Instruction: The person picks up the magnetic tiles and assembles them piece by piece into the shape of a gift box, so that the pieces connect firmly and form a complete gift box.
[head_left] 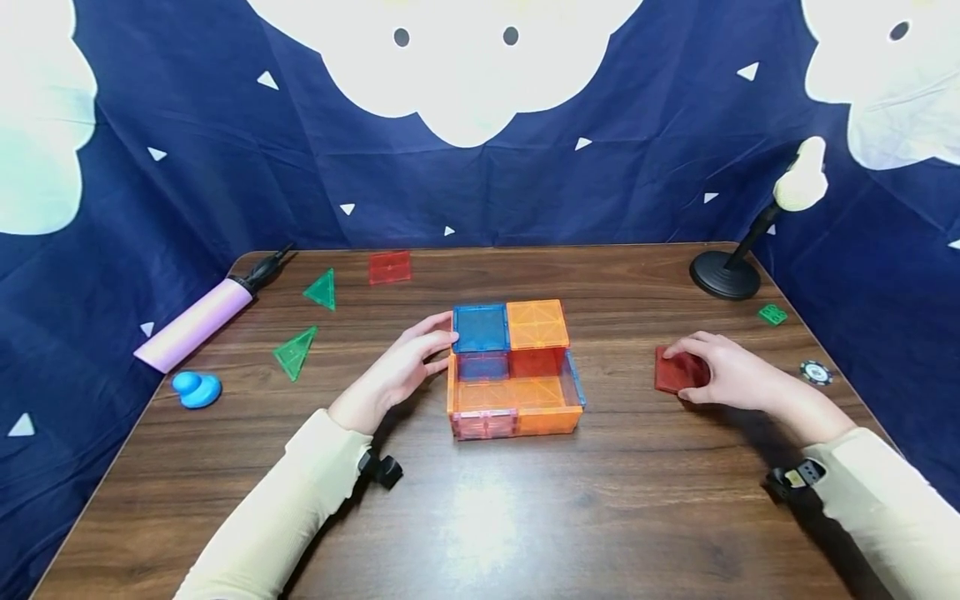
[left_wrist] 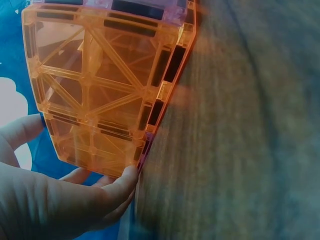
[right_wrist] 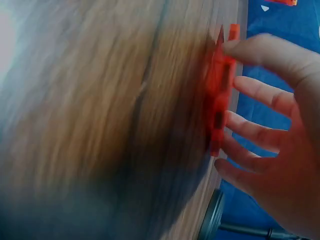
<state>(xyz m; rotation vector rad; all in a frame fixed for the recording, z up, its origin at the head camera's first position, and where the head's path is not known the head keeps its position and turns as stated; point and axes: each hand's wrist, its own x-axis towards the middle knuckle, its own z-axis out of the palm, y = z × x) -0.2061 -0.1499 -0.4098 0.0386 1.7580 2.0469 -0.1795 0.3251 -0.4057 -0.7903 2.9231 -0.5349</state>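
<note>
Watching from far away, I see my left hand [head_left: 397, 362] holding the back left side of the magnet-tile box [head_left: 550, 421], thumb and fingers bent around it. The box sits on the table [head_left: 600, 517] just to the right of that hand. By its fingertips, a blue tile [head_left: 482, 327] covers part of the top, and an orange tile [head_left: 537, 323] lies right beside the blue one. My right hand [head_left: 723, 371] pinches a red square tile [head_left: 665, 371] by its edges, well to the right of the box. The red tile pokes out left of that hand; I cannot tell if it is off the wood.

To do this well, I think the left hand should press softly, since hard squeezing could pop the walls apart. The right fingers should hold only the edges, firm but gentle. A black stand [head_left: 724, 275] is beyond the right hand and a poker chip [head_left: 816, 372] is to its right, so I would go slowly there.
</note>
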